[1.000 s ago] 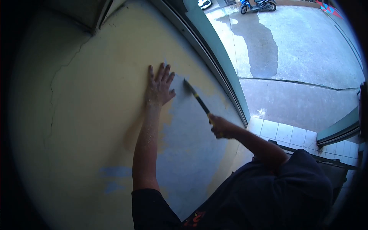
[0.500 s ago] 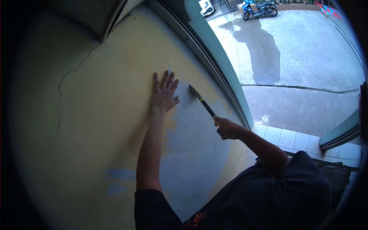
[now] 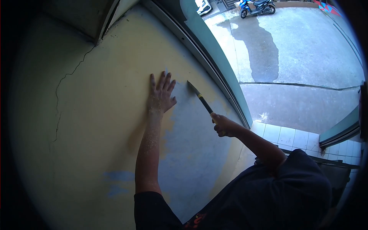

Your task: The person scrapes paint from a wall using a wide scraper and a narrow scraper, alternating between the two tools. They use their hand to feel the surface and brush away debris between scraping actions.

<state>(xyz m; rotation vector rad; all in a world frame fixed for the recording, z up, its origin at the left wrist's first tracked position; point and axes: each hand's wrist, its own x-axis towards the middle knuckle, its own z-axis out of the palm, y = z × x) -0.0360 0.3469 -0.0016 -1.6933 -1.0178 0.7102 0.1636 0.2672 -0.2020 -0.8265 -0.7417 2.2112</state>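
My left hand (image 3: 161, 93) rests flat against the yellow painted wall (image 3: 103, 103), fingers spread, its forearm speckled with pale flakes. In my right hand (image 3: 224, 125) is a long-handled scraper (image 3: 205, 104), dark with yellow bands. Its blade, seen nearly edge-on, meets the wall at the upper part of a bare grey-blue patch (image 3: 191, 142) where the yellow paint is gone. The blade tip lies a short way right of my left fingers. Ragged yellow edges border the patch.
A dark crack (image 3: 57, 92) runs down the wall at left. Smaller grey-blue spots (image 3: 119, 176) show lower down. To the right, a green door frame (image 3: 214, 57) borders the wall, with white tiles (image 3: 286, 135) and a concrete yard beyond. A blue motorcycle (image 3: 257, 7) stands outside.
The scraper and my right hand have shifted slightly up and left in view. My left hand stays flat on the wall, and the whole view has tilted a little.
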